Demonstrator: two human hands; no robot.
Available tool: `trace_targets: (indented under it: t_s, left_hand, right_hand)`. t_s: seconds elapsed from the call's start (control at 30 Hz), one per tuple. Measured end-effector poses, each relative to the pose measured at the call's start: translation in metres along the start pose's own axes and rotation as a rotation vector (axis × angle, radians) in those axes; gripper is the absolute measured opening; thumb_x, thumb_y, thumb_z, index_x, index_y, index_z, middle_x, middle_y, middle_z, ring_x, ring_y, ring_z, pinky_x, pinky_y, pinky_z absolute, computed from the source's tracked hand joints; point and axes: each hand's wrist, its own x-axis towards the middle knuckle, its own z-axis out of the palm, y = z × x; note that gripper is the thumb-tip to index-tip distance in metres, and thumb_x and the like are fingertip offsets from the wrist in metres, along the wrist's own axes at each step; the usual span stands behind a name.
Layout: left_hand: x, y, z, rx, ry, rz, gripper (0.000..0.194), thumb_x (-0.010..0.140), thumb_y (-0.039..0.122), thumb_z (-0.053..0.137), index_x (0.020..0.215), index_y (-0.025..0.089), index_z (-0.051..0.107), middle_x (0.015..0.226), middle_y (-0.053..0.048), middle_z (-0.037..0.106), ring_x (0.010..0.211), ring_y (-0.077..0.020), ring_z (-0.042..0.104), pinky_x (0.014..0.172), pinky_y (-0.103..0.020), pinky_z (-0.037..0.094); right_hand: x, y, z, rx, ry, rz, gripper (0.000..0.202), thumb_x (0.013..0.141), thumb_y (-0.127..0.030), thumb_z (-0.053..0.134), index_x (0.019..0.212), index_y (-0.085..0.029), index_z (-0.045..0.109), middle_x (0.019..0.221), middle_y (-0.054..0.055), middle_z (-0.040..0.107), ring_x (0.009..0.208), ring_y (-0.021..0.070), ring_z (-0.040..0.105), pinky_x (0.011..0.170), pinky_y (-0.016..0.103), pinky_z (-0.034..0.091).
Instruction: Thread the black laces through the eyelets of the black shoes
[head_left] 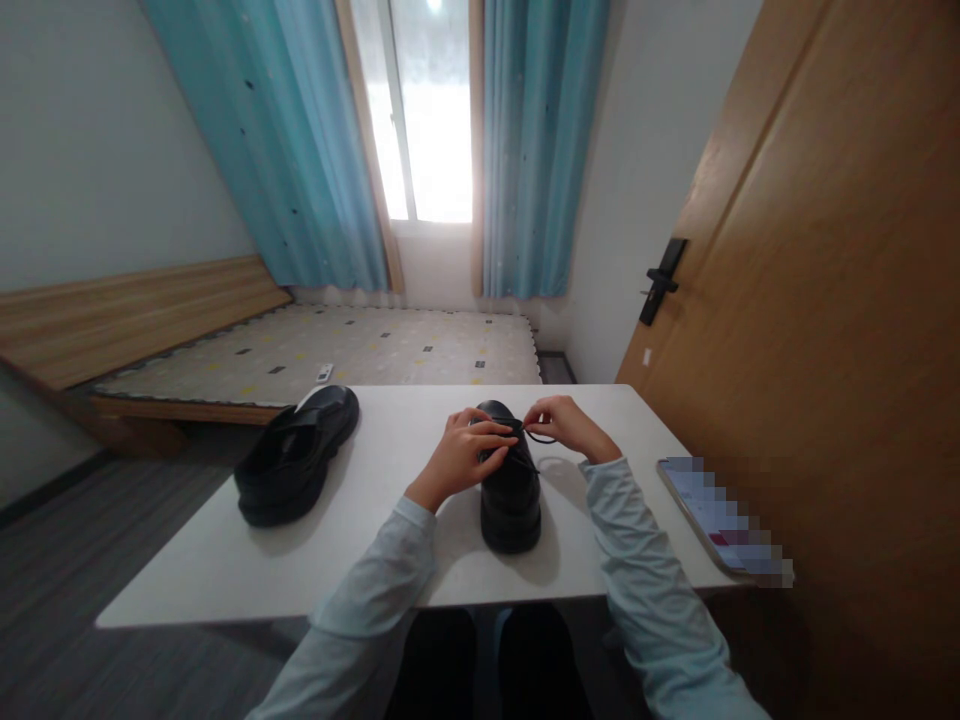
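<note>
A black shoe [511, 515] stands on the white table in front of me, its heel toward me. My left hand [474, 448] lies over the shoe's upper from the left, fingers stretched across it and hiding part of the front. On the right side, my right hand [561, 422] pinches a thin black shoelace [541, 438] near the toe. A loop of the lace hangs below those fingers, and another bit of it sticks out at the shoe's right side. Further left on the table rests a second black shoe [289, 480], with a strap-like band across its opening.
The white table [397, 560] spans the space before me. At its right edge lies a flat device with a blurred screen [712, 515]. Behind are a bed [390, 345] with a small white object [325, 374], blue curtains [536, 150], and a wooden door [817, 300] on the right.
</note>
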Motion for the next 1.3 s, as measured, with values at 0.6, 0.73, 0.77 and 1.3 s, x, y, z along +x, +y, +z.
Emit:
trace_targets:
  t_s: [0.6,0.73,0.77,1.3]
  left_hand:
    - [-0.0015,0.0003,0.0025,0.015,0.046,0.025,0.031,0.087,0.030,0.052,0.114,0.030,0.065,0.119,-0.002,0.065,0.110,-0.0242,0.050,0.096,-0.044,0.035]
    - [0.0002,0.0011,0.0017,-0.016,0.181,-0.038,0.024,0.088,0.029,0.052,0.105,0.026,0.068,0.110,-0.003,0.068,0.106,-0.0220,0.052,0.095,-0.041,0.037]
    - [0.0006,0.0009,0.0015,-0.024,0.218,-0.062,0.022,0.088,0.028,0.052,0.102,0.024,0.069,0.107,-0.004,0.068,0.103,-0.0214,0.053,0.094,-0.040,0.039]
    - [0.0046,-0.0056,0.0012,-0.062,0.180,-0.238,0.022,0.089,0.031,0.051,0.085,0.021,0.070,0.092,-0.004,0.066,0.095,-0.0196,0.054,0.090,-0.035,0.041]
  right_hand:
    - [0.0006,-0.0022,0.0055,0.010,0.035,0.045,0.013,0.068,-0.008,0.066,0.072,-0.018,0.074,0.066,0.002,0.070,0.063,0.0148,0.061,0.062,0.025,0.044]
    - [0.0019,-0.0046,0.0070,-0.017,0.055,0.001,0.012,0.065,-0.006,0.068,0.067,-0.017,0.073,0.067,0.002,0.068,0.060,0.0126,0.059,0.060,0.023,0.043]
    - [0.0021,-0.0047,0.0073,-0.023,0.057,-0.012,0.012,0.065,-0.006,0.068,0.067,-0.017,0.073,0.067,0.002,0.067,0.059,0.0120,0.058,0.059,0.023,0.042]
    - [-0.0003,-0.0066,0.0094,0.002,0.029,0.019,0.013,0.068,-0.002,0.062,0.070,-0.013,0.067,0.069,0.002,0.068,0.063,0.0116,0.060,0.061,0.021,0.044]
